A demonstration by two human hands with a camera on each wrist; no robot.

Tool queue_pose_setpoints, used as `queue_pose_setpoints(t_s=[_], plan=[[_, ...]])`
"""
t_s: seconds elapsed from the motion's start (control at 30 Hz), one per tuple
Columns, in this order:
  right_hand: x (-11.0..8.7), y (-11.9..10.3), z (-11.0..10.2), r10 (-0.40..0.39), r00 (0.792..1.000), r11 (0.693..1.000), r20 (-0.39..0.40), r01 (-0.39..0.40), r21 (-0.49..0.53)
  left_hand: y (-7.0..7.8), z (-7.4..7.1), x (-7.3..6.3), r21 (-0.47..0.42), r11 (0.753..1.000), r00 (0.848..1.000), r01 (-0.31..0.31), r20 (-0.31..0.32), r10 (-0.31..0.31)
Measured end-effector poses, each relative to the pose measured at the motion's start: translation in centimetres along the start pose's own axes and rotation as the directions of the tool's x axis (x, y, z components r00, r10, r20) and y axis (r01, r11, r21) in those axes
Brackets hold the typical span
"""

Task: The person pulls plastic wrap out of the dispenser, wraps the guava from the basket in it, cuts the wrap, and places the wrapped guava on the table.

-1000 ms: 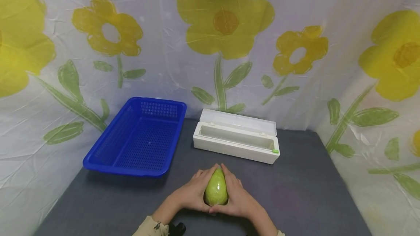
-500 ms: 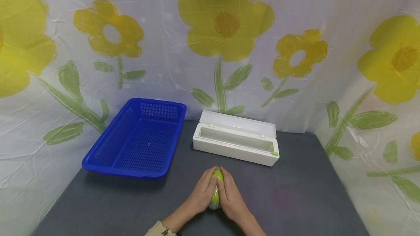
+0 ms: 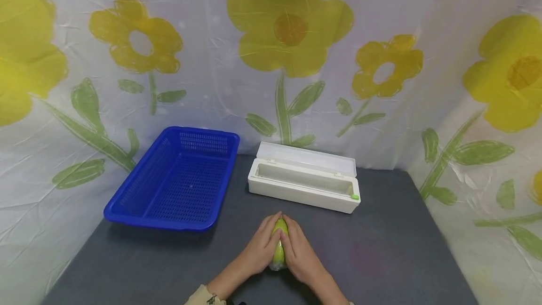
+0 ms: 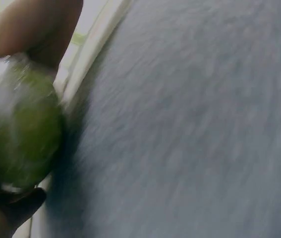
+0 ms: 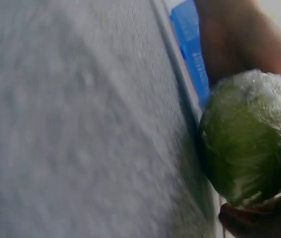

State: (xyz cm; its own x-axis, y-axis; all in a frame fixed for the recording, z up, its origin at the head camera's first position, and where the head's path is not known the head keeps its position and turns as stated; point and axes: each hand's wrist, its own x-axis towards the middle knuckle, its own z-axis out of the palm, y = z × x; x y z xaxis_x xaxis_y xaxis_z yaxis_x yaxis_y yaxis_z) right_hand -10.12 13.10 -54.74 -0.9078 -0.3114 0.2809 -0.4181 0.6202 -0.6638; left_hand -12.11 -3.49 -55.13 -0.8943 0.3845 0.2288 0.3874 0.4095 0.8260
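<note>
A green pear point(image 3: 277, 254) wrapped in clear plastic film is held between both hands near the front of the table. My left hand point(image 3: 259, 247) grips its left side, thumb on top, and my right hand point(image 3: 301, 254) grips the right side in the same way. The fingertips of the two hands come together at the pear's far end. In the left wrist view, wrinkled film covers the rounded end of the pear point(image 4: 28, 126). The right wrist view shows the film bunched on the pear's upper side point(image 5: 249, 139). Its flanks are hidden by the hands.
A blue plastic basket point(image 3: 213, 206) stands at the back left. To its right is a long white cling film dispenser box point(image 3: 298, 194), lid raised, with a green slider point(image 3: 354, 197). The grey table point(image 3: 398, 248) meets a flowered curtain point(image 3: 207, 69) behind.
The thumbs have moved from the pear's near end up onto its top, and the hands have closed in, covering more of it. Over the last half second little differs.
</note>
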Motion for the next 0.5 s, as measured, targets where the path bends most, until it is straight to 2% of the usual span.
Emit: queue_pose_setpoints(t_s=[0.13,0.27,0.37,0.5], plan=[[-0.1,0.2,-0.8,0.025,0.998,1.0,0.062,-0.026,0.018,-0.6,-1.7,-0.3,0.054,0.999,0.99,0.001,0.142,-0.009],[-0.3,0.9,-1.7,-0.01,0.993,1.0,0.121,0.007,0.028,-1.4,-2.6,-0.6,0.179,0.982,0.969,-0.061,0.245,0.015],[-0.4,1.5,-2.2,-0.058,0.983,0.998,0.173,0.057,0.012,-1.9,-2.5,-0.6,0.251,0.959,0.962,-0.13,0.267,0.061],[-0.4,2.1,-2.4,-0.099,0.97,0.993,0.222,0.111,-0.041,-2.0,-2.3,-0.6,0.287,0.948,0.961,-0.138,0.271,0.058]])
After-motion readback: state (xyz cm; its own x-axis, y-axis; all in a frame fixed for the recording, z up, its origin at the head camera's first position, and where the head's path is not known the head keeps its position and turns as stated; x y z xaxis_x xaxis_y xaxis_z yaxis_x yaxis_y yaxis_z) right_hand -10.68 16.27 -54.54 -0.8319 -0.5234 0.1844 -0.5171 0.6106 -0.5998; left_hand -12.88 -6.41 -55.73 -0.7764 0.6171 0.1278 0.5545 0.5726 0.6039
